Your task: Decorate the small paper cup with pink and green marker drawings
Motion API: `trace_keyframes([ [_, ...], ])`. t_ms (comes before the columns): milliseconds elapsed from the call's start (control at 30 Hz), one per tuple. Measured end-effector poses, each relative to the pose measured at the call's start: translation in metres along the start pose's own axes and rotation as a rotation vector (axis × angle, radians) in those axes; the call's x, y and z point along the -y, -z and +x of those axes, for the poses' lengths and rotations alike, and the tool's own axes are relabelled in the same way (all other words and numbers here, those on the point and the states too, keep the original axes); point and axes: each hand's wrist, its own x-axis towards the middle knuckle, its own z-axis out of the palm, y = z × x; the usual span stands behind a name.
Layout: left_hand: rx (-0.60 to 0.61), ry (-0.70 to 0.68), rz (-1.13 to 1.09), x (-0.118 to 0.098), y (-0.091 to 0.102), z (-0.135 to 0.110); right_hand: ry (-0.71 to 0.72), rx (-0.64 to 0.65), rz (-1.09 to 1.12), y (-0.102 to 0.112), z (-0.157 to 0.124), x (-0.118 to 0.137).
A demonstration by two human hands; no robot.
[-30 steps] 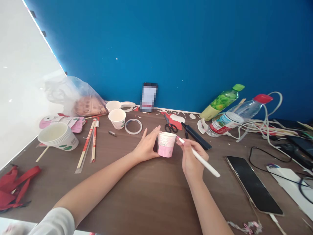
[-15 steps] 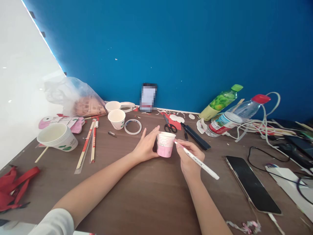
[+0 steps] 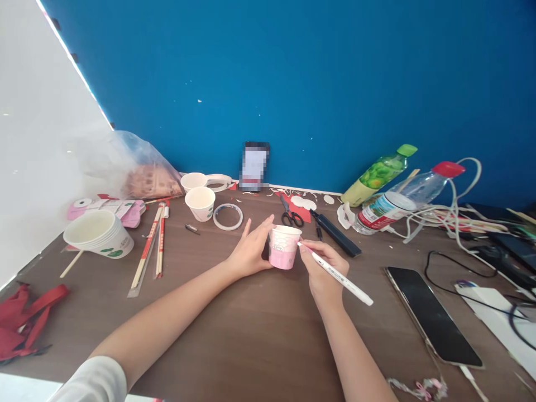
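Note:
A small paper cup (image 3: 284,247), white above and pink below, stands upright on the brown table (image 3: 259,329). My left hand (image 3: 250,251) rests against the cup's left side, fingers wrapped loosely round it. My right hand (image 3: 324,268) is closed on a white marker pen (image 3: 337,274). The pen's tip touches the cup's right side near the rim.
Behind the cup lie scissors (image 3: 288,213), a tape ring (image 3: 228,216), two paper cups (image 3: 200,202) and a phone (image 3: 254,166) propped on the blue wall. Cup stack (image 3: 98,234) and chopsticks (image 3: 151,244) sit left. Two bottles (image 3: 379,174), cables (image 3: 456,220) and a dark phone (image 3: 433,315) lie right.
My right hand has shifted left and a little down, bringing the pen tip from above the rim onto the cup's right side. The left hand and cup have stayed put.

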Motion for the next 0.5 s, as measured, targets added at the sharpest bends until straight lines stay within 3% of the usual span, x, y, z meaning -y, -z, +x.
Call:
trace_keyframes([
  [500,0.003,0.010,-0.005,0.0005,-0.0001,-0.0002,-0.029,-0.049,0.071,-0.0016,0.0015,-0.0090],
])
